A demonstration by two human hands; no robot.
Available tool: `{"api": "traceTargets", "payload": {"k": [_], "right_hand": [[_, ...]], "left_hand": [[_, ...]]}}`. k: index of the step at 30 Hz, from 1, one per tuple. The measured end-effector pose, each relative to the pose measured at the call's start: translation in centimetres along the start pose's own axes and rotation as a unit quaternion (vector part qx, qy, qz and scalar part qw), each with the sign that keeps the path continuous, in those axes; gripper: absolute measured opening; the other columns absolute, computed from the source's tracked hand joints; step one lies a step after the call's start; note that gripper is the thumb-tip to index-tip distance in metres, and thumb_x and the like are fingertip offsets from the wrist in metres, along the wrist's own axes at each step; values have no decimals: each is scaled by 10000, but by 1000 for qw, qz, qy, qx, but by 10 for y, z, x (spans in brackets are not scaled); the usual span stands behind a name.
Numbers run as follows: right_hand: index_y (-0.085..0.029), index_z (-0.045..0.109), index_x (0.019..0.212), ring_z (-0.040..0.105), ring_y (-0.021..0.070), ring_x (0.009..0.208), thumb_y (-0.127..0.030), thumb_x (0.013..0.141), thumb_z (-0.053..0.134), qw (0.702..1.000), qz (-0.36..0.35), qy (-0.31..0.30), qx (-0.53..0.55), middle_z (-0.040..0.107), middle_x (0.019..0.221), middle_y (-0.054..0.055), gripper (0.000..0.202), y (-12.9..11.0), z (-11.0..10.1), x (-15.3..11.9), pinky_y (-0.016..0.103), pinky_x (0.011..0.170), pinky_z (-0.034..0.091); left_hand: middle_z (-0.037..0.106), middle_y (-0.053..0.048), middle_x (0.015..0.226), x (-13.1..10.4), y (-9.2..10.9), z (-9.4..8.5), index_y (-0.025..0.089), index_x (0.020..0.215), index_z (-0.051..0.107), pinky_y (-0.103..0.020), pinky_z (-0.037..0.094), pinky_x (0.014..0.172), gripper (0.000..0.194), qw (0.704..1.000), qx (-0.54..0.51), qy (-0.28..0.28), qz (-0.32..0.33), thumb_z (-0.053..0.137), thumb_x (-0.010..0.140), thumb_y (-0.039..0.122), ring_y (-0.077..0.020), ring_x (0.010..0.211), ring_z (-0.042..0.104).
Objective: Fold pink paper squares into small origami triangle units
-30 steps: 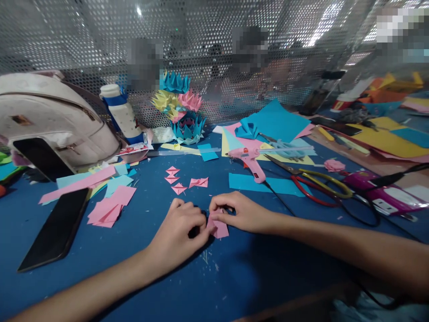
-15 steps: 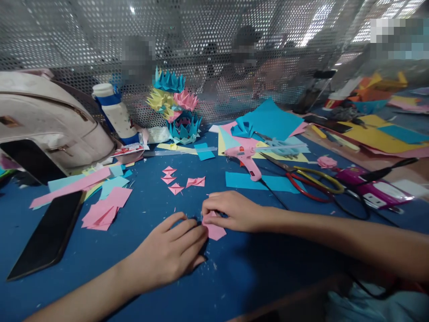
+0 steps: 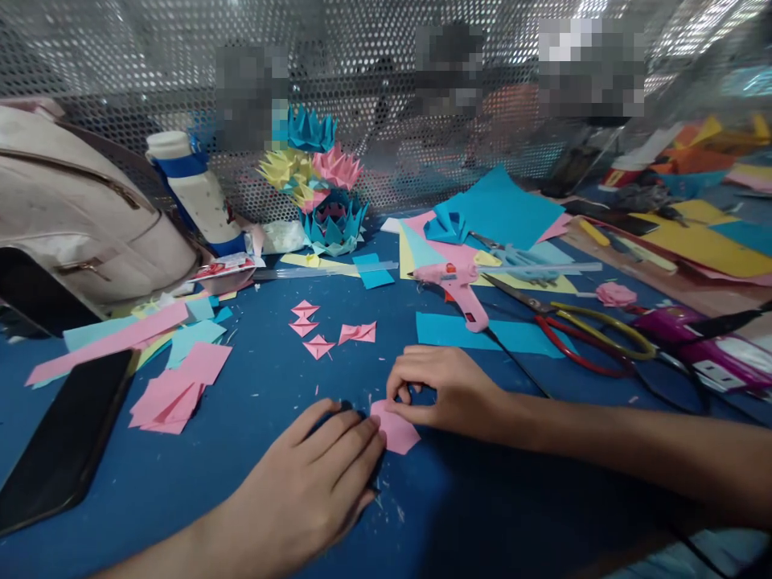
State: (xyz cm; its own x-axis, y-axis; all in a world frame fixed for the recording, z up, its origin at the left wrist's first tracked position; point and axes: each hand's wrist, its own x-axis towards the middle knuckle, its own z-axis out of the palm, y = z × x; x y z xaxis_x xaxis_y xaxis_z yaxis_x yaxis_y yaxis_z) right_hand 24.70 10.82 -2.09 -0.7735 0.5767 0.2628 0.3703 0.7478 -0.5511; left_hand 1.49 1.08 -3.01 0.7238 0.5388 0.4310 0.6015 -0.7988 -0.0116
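A small piece of pink paper (image 3: 400, 435) lies on the blue table between my two hands. At its left edge, the fingers of my left hand (image 3: 329, 474) are stretched forward and hold it down against the table, the thumb mostly hidden beneath. My right hand (image 3: 449, 390) pinches the paper's upper edge between thumb and forefinger, the other fingers curled. Beyond my hands sit several small folded pink paper pieces (image 3: 318, 346). To the left is a loose stack of pink paper squares (image 3: 174, 398).
A pink glue gun (image 3: 461, 289) lies on a blue paper strip (image 3: 507, 336), near large scissors (image 3: 579, 338) and a purple power strip (image 3: 693, 338). Phones (image 3: 66, 442), a bottle (image 3: 196, 193), a bag (image 3: 78, 209) and folded paper flowers (image 3: 331, 225) stand or lie around. Metal mesh (image 3: 386, 48) rises behind.
My right hand's thumb and forefinger have shifted to the upper edge of the pink paper, showing more of it. The whole view has swung slightly.
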Motion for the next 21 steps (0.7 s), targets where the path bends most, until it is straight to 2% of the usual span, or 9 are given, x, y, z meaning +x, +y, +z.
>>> {"api": "traceTargets", "payload": {"k": [5, 10, 16, 21], "right_hand": [[-222, 706, 921, 600, 117, 742, -348, 962, 627, 994, -96, 28, -42, 732, 843, -19, 155, 4, -2, -7, 265, 676, 381], [-197, 689, 993, 617, 118, 801, -313, 995, 578, 980, -196, 19, -38, 746, 964, 1, 161, 9, -5, -5, 285, 729, 424], [-182, 710, 1011, 631, 152, 858, -281, 994, 569, 972, -231, -6, -31, 749, 1047, 45, 173, 16, -7, 0, 310, 814, 481], [-182, 708, 1030, 630, 156, 858, -281, 1003, 553, 971, -235, -36, -32, 745, 1053, 49, 186, 21, -9, 1, 312, 762, 471]], "left_hand": [[662, -52, 1303, -2, -2, 0, 149, 1303, 616, -398, 224, 1172, 354, 1000, -9, -14, -13, 495, 1021, 324, -209, 1159, 586], [650, -75, 1315, -1, -5, -1, 167, 1293, 627, -414, 202, 1172, 340, 999, -7, -33, -19, 490, 1012, 301, -227, 1196, 566], [655, -69, 1301, -1, -5, -1, 166, 1298, 624, -411, 196, 1184, 341, 999, -14, -35, -23, 493, 1001, 270, -224, 1189, 562], [636, -71, 1330, -3, -6, 1, 166, 1328, 603, -427, 201, 1184, 373, 999, -21, -42, -21, 511, 977, 251, -236, 1203, 549]]}}
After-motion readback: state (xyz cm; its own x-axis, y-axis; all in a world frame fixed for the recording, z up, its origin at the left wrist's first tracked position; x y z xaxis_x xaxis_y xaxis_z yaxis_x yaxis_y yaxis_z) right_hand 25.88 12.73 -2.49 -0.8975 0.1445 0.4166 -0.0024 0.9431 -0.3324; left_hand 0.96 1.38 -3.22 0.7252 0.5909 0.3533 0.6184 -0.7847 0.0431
